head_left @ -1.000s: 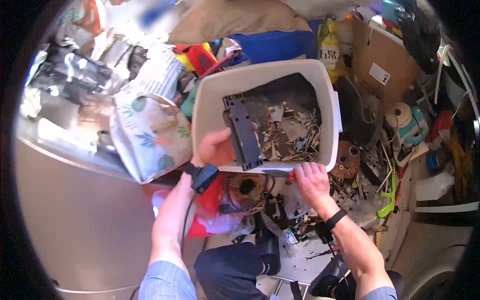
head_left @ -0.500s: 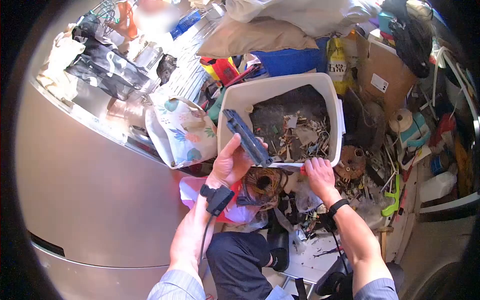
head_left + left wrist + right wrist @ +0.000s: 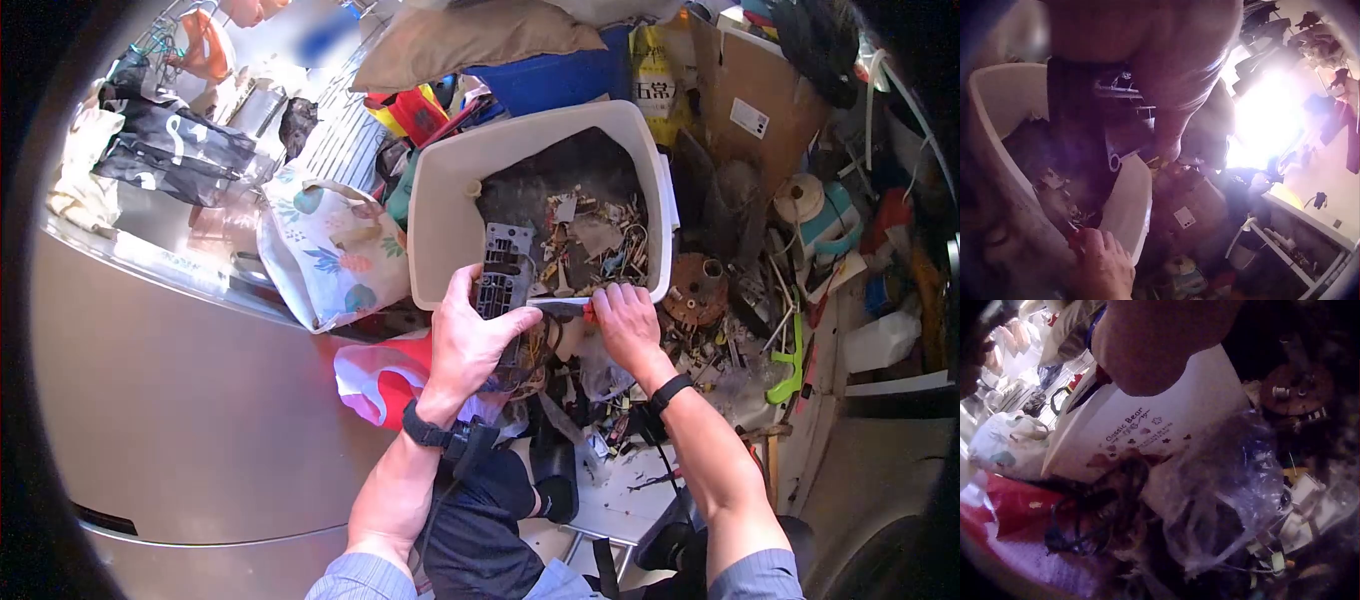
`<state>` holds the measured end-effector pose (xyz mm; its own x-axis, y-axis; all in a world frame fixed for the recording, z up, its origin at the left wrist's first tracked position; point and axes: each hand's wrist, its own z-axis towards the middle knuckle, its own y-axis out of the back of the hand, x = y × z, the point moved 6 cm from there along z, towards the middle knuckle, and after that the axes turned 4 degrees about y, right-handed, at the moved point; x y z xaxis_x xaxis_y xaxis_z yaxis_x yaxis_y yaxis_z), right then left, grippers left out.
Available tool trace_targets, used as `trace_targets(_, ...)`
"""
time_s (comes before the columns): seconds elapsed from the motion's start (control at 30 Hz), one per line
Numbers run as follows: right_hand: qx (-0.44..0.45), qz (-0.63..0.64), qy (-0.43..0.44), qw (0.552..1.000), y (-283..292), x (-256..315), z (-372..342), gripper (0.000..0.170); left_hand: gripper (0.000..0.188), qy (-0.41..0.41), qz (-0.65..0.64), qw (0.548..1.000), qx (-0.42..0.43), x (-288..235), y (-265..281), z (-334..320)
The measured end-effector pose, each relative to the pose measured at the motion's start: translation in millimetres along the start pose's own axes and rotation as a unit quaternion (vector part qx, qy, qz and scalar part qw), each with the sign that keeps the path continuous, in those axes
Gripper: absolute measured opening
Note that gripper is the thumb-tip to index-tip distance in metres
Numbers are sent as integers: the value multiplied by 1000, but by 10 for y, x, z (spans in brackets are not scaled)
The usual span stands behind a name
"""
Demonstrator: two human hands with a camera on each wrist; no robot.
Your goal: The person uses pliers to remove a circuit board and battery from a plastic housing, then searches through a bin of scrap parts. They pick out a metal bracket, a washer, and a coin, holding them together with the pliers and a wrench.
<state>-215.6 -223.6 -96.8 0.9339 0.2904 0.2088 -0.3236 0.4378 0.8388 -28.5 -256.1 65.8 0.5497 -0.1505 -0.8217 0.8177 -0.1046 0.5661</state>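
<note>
My left hand (image 3: 462, 345) holds a dark rectangular plastic casing (image 3: 508, 250) near the front rim of a white plastic tub (image 3: 438, 215). Its slotted, ribbed face is turned up, and my thumb lies along the near end. In my right hand (image 3: 628, 325) is a red-handled tool (image 3: 562, 303) with a narrow metal end pointing left at the casing. The tool's tip overlaps the casing's near edge; its exact kind cannot be told. Small scraps and bits (image 3: 590, 240) lie on the dark bottom of the tub. In the left wrist view, the casing (image 3: 1079, 94) is dim.
A coil of wire (image 3: 540, 350) and a clear plastic bag (image 3: 1222, 494) lie below the tub's front. Left of it stands a patterned bag (image 3: 330, 250), with a red bag (image 3: 385, 375) nearer me. Cluttered parts, a rusty disc (image 3: 695, 288) and a cardboard box (image 3: 765, 110) crowd the right.
The casing has been turned from its smooth dark side to its slotted side and brought nearer the right hand. The tool's metal end now meets the casing's near edge in view.
</note>
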Motion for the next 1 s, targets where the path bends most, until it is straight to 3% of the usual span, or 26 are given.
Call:
trace_targets(0.23, 8, -3, 2, 1000, -22, -8, -8, 17, 56, 88, -123, 985, 81, 89, 1, -13)
trace_targets(0.33, -4, 5, 2, 1000, -9, 7, -1, 16, 39, 142, -248, 954, 86, 211, -21, -6)
trace_targets(0.53, 17, 1, -1, 1000, -54, -6, 5, 17, 29, 205, -340, 915, 68, 518, -9, 57)
trace_targets(0.67, 3, -4, 5, 1000, -53, -2, -3, 16, 24, 208, -305, 927, 57, 642, 34, 100)
trace_targets(0.87, -15, -17, 12, 1000, -64, -11, -8, 12, 28, 134, -211, 966, -67, 964, 608, 269)
trace_targets(0.9, -14, -10, 12, 1000, -49, -9, 3, 11, 28, 137, -212, 965, -64, 1044, 636, 262)
trace_targets(1.0, -12, 4, 10, 1000, -37, -27, 53, 8, 35, 121, -22, 991, 58, 1187, 527, 207)
